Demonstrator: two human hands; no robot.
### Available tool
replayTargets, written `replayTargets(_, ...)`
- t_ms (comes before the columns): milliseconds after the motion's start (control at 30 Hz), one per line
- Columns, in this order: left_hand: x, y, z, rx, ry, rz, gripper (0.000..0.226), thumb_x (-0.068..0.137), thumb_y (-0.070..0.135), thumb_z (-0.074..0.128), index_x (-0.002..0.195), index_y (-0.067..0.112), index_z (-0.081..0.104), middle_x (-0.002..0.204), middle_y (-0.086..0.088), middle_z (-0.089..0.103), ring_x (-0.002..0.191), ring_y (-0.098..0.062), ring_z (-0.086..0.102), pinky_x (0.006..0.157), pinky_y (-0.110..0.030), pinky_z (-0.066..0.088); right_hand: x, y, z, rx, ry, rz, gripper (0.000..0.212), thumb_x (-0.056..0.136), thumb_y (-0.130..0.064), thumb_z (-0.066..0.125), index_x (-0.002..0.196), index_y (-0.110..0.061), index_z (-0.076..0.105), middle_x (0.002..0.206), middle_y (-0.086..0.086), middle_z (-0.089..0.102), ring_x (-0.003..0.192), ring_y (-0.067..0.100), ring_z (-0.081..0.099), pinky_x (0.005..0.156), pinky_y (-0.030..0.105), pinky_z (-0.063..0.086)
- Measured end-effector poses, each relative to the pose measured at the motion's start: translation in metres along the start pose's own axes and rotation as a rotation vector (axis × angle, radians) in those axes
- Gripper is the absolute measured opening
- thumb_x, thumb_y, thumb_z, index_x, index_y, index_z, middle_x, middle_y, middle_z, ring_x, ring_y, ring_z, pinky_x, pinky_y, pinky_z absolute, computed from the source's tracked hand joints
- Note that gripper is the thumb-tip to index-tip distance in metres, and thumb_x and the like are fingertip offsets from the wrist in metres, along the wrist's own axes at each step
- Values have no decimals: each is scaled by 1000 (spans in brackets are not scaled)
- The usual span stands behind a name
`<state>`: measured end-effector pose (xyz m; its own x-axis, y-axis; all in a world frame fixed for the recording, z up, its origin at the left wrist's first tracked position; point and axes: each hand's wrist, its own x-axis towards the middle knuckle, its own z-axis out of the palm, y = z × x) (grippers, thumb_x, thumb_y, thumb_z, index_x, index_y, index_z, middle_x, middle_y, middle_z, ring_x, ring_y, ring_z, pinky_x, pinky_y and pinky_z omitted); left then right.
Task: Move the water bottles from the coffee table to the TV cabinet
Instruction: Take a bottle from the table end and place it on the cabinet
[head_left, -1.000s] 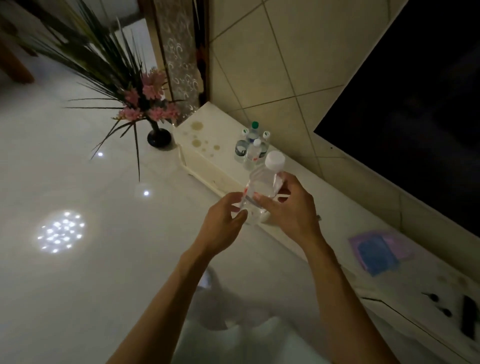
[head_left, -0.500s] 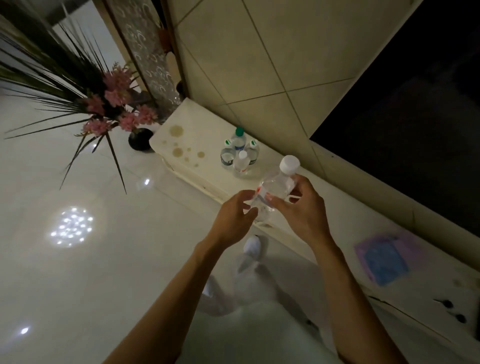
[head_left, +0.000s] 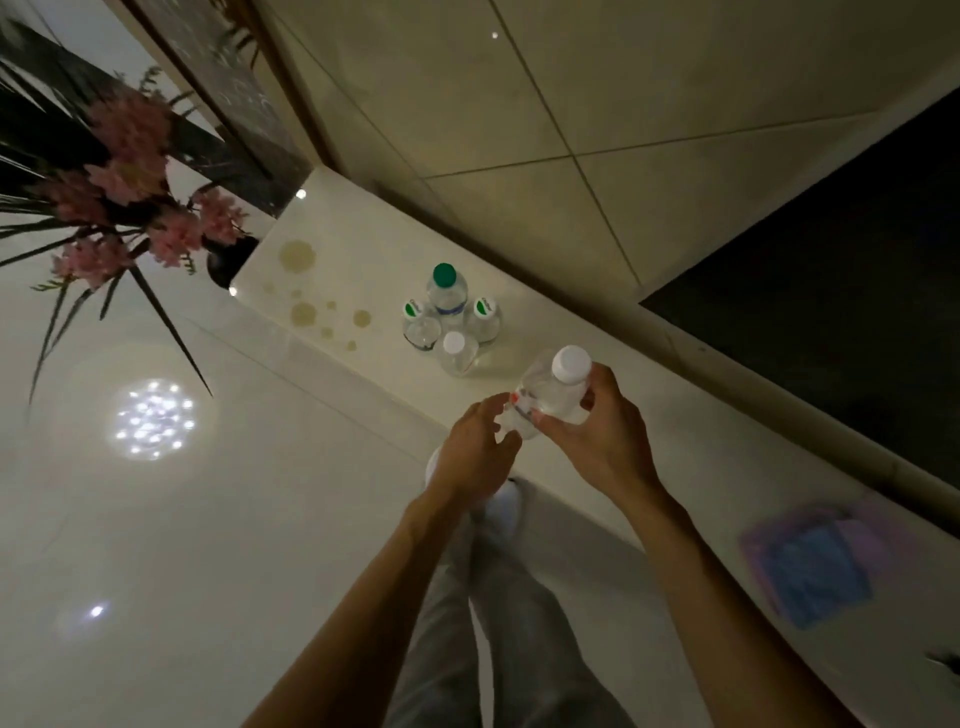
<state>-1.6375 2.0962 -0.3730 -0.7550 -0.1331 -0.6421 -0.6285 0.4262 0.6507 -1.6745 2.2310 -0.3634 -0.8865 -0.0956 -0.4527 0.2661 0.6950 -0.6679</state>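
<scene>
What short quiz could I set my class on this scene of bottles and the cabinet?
1. How many bottles stand on the cabinet?
2. True or false: the held bottle has a green cap.
3. The right hand grips the held bottle: A at its base, B near its cap, C not at all.

Key: 1. four; 2. false, its cap is white; 3. B.
</scene>
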Motion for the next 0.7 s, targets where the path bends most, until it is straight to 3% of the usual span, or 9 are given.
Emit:
replayTargets(133,57,-19,18,12,-19,-25,49,97,22,54,144,21,39,147,-4,47,125,-21,53,102,-34,47,52,25,24,-22,-1,5,74,74,-42,78,135,-22,41,133,-2,57,111,1,46,89,19,39)
replayTargets(367,125,-51,46,17,-44,-40,66,96,17,54,153,22,20,151,-5,41,127,-22,52,105,-36,46,118,65,74,-71,62,-10,72,75,-38,78,135,-19,42,133,1,57,122,16,54,92,21,37)
replayTargets(700,171,-73,65,-9,-19,-28,68,95,12,55,152,20,19,154,-2,38,126,-21,54,100,-31,46,163,97,117,-79,123,-68,75,75,-32,80,137,-14,42,134,5,55,121,17,55,95,19,39)
